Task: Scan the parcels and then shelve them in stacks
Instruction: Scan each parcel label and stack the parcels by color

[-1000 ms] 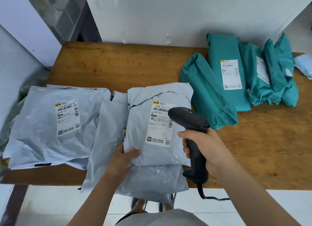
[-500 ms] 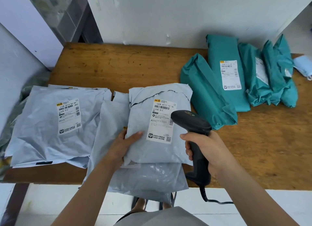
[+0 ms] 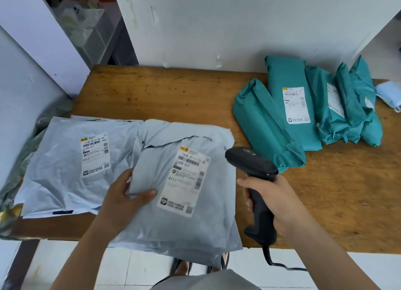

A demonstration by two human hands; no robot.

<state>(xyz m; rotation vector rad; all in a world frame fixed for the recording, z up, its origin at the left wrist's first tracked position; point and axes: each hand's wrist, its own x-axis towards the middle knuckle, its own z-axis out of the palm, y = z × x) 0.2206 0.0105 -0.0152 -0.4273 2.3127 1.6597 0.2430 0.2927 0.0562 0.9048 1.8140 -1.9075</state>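
- Your left hand grips the top grey parcel at its left edge, thumb curled over the face and fingers underneath. It sits at the near edge of the table, on top of at least one more grey parcel that overhangs the edge.
- Its label faces up and is blurred, so the parcel looks to be in motion.
- Your right hand is wrapped around the handle of the black scanner, whose head sits just beside the parcel's right edge.
- Compared with a second ago, the parcel has come nearer to you and skewed, your thumb has moved onto its face, and the scanner head no longer overlaps the label.
- Judging from that, the scan of this parcel is probably done and you are pulling it off the pile; no beep or light confirms it.
- Left to do: another grey parcel lies to the left and a row of teal parcels lies far right. Whether any are scanned, you cannot tell.
- No shelf or finished stack is in view, so shelving appears not yet started.
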